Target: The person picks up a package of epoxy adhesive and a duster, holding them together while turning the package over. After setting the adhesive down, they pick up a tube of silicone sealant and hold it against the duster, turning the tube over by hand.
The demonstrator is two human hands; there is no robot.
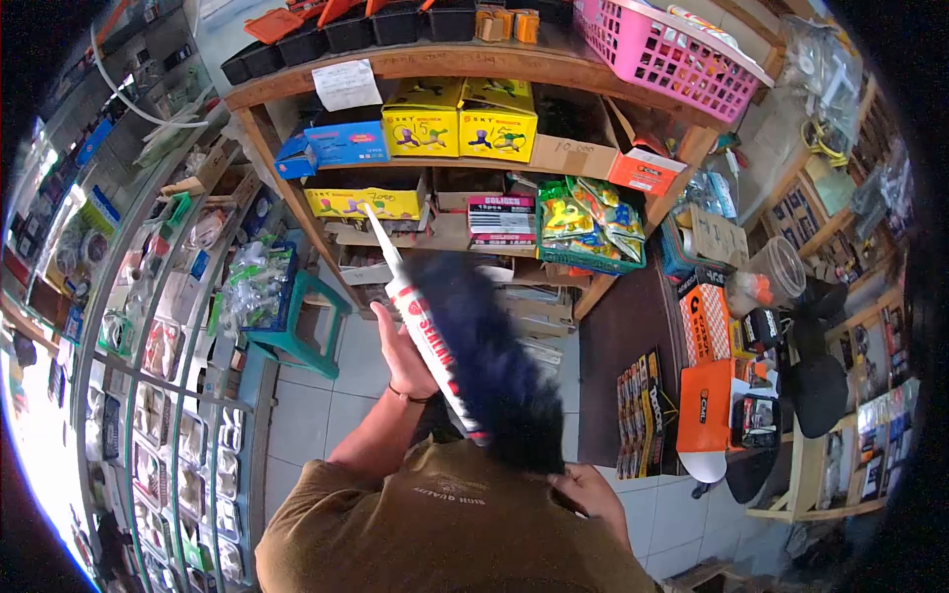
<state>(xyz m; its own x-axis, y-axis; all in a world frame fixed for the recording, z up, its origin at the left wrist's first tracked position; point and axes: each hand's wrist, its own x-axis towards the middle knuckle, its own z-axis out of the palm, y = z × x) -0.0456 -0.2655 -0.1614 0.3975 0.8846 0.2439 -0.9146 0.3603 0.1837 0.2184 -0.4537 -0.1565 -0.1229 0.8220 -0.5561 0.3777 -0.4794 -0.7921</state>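
Observation:
My left hand (403, 358), a band on its wrist, is closed around a white sealant cartridge (432, 351) with red lettering. Its long pale nozzle points up and to the left, and most of my fingers are hidden behind the tube. A dark, fluffy duster (486, 346), smeared by motion, lies along the cartridge's right side and covers part of it. My right hand (593, 497) is low by my brown shirt at the duster's lower end, closed on it. The handle itself is mostly hidden.
Ahead stands a wooden shelf (474, 67) with yellow boxes (497, 124), packets in a green basket (593, 259) and a pink basket (672, 49). Glass display shelves line the left, beside a green stool (314, 326). At right, an orange box (704, 407) sits near a brown surface (618, 341).

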